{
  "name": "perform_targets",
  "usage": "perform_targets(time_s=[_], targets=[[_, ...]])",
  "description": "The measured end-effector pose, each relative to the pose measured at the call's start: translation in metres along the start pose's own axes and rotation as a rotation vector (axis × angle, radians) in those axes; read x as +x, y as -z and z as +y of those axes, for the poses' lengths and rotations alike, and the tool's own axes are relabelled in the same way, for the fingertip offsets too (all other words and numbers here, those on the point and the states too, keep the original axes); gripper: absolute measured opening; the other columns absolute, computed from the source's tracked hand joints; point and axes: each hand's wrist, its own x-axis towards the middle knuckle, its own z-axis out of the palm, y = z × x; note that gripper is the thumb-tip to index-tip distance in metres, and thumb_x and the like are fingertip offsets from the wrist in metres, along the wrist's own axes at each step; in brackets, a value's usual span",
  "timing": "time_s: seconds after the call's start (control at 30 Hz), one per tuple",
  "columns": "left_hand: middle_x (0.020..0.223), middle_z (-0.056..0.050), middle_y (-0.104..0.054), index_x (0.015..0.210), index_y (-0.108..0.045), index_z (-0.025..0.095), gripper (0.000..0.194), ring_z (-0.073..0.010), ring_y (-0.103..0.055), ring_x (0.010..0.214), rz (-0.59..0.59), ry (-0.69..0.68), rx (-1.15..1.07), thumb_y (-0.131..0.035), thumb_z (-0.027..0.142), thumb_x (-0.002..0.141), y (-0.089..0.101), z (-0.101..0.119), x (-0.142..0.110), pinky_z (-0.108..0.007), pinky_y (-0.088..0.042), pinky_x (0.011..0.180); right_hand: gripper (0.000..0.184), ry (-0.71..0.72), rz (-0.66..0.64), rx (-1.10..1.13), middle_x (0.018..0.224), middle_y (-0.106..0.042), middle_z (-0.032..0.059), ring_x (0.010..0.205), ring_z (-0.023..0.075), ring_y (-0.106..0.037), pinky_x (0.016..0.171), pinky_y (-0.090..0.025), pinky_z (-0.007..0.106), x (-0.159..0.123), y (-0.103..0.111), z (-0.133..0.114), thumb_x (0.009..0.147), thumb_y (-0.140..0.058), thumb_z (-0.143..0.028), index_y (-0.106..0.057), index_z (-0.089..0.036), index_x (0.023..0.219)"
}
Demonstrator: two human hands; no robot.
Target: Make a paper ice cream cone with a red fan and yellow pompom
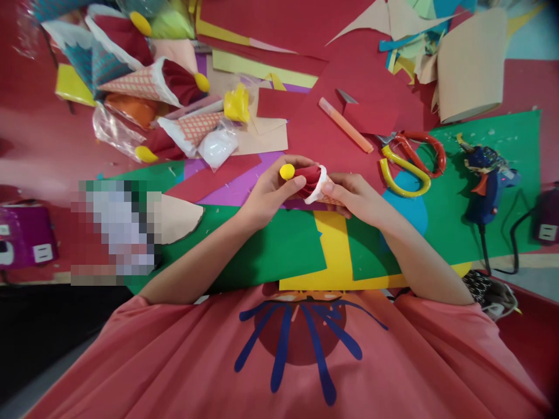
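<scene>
Between my hands lies a small paper ice cream cone (322, 185), on its side, with pleated red paper at the top, a white rim and a yellow ball at the tip. My left hand (273, 189) is closed around the red end, its thumb pressed on the pleats near the yellow ball. My right hand (356, 195) grips the checked cone part just beyond the white rim, thumb on top. Fingers behind the cone are partly hidden. To the right of my right hand lie scissors (406, 180) with red and yellow handles.
Several similar paper cones (135, 81) and bags of clay lie at the upper left. An orange marker (346, 125) rests on red paper. A blue glue gun (487, 186) with a cord sits at right on green paper (271, 250). A beige paper cup shape (470, 67) stands at upper right.
</scene>
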Motion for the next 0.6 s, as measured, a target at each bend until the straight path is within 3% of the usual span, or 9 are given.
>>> perform_targets(time_s=[0.6], targets=[[0.111,-0.001,-0.068,0.106,-0.064,0.023,0.035,-0.0143,-0.064,0.103,-0.01,-0.022,-0.002,-0.071,0.047,0.082,-0.001,-0.0013,0.0004,-0.025,-0.052,0.09,0.053,-0.031,0.007,0.015,0.056,-0.047,-0.0041,0.045,0.0044,-0.04,0.04,-0.026,0.02,0.0021,-0.0001,0.0002,0.083,-0.058,-0.067,-0.061,-0.014,0.076]])
